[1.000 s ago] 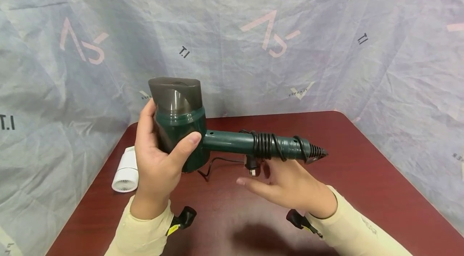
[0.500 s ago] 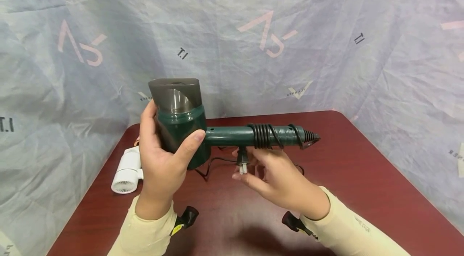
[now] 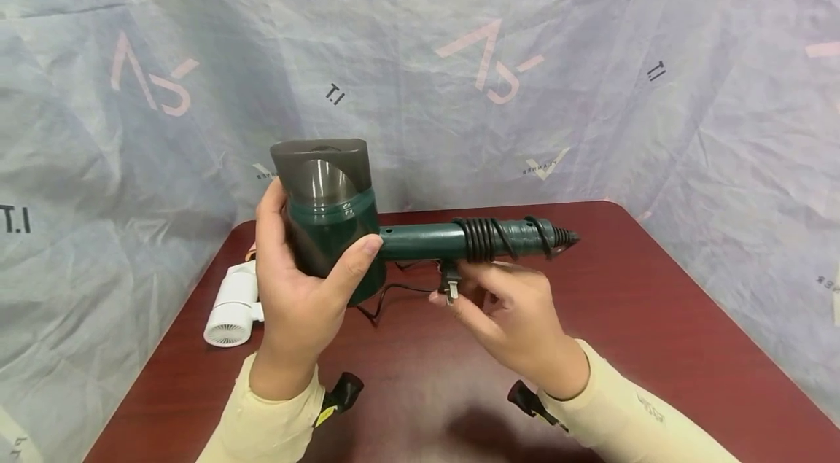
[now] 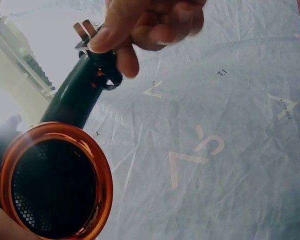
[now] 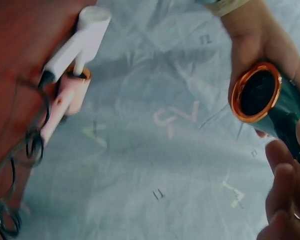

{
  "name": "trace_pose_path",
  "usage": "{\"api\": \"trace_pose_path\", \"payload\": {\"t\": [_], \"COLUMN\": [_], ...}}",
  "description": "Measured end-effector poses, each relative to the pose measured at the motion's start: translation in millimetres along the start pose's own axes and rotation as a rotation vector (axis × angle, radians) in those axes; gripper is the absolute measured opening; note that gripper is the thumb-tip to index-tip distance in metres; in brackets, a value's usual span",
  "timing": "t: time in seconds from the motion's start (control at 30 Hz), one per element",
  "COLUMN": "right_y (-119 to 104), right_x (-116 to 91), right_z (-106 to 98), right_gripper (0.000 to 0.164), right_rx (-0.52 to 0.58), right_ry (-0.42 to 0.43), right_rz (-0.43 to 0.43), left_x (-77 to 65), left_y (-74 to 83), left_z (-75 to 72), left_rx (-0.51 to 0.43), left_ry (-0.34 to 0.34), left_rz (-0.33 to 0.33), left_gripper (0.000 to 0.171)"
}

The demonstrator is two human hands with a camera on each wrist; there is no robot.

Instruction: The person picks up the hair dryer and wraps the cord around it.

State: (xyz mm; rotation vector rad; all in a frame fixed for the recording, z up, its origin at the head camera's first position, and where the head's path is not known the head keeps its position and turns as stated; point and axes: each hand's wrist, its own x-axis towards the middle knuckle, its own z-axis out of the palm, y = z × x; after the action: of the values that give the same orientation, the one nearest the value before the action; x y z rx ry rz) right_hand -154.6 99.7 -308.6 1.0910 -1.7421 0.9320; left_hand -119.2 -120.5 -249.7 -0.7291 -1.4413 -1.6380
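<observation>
Left hand [image 3: 297, 295] grips a glossy dark-green plastic hair dryer [image 3: 335, 233], handle [image 3: 423, 240] level; right hand [image 3: 518, 310] pinches a black two-pronged plug [image 3: 450, 278] just beneath that handle. Steadying the dryer should help keep its coiled black cord [image 3: 480, 239] snug.

The left wrist view crops the green hairdryer [image 4: 72, 95].

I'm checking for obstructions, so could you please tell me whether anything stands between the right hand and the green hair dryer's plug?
Nothing visible does: the right hand pinches the plug just below the handle. The left hand grips the dryer's body, apart from the plug.
</observation>
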Motion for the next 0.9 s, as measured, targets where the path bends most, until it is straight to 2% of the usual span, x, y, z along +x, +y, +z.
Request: {"api": "trace_pose_path", "payload": {"t": [0.13, 0.23, 0.3, 0.33, 0.4, 0.5, 0.57, 0.63, 0.7, 0.8, 0.9], "right_y": [2.1, 5.6, 8.2, 9.8, 13.0, 19.7, 25.1, 29.7, 34.1, 43.9, 63.5], "right_x": [6.6, 12.4, 15.2, 16.2, 16.8, 14.3, 10.0, 4.4, -1.4, -11.2, -22.5], "right_z": [-2.6, -2.2, -1.8, -1.8, -3.1, -5.6, -7.2, -9.0, -11.5, -17.1, -31.8], "right_gripper": [0.024, 0.027, 0.032, 0.037, 0.052, 0.072, 0.079, 0.083, 0.083, 0.081, 0.078], "right_rx": [-0.207, -0.344, -0.409, -0.428, -0.444, -0.421, -0.393, -0.374, -0.357, -0.356, -0.375], "right_ry": [0.143, 0.274, 0.305, 0.289, 0.180, -0.107, -0.292, -0.434, -0.511, -0.544, -0.551], "right_rz": [-0.135, -0.234, -0.295, -0.321, -0.361, -0.374, -0.341, -0.280, -0.217, -0.112, 0.091], "left_x": [1.5, 2.1, 1.2, 0.8, -1.0, -2.9, -4.1, -5.9, -7.6, -10.8, -14.7], "left_y": [-1.3, -1.5, -3.0, -4.5, -10.1, -20.6, -26.4, -30.4, -32.9, -37.6, -45.5], "left_z": [-2.3, -5.5, -9.2, -11.5, -16.5, -21.2, -21.3, -20.2, -20.5, -26.8, -44.2], "left_rx": [0.069, 0.141, 0.203, 0.243, 0.345, 0.476, 0.531, 0.553, 0.531, 0.493, 0.555], "left_ry": [-0.013, -0.021, -0.040, -0.056, -0.100, -0.175, -0.209, -0.241, -0.284, -0.345, -0.368], "left_rz": [-0.012, -0.054, -0.109, -0.144, -0.208, -0.256, -0.261, -0.273, -0.305, -0.350, -0.325], "left_gripper": [0.080, 0.080, 0.080, 0.080, 0.082, 0.082, 0.083, 0.084, 0.086, 0.085, 0.080]}}
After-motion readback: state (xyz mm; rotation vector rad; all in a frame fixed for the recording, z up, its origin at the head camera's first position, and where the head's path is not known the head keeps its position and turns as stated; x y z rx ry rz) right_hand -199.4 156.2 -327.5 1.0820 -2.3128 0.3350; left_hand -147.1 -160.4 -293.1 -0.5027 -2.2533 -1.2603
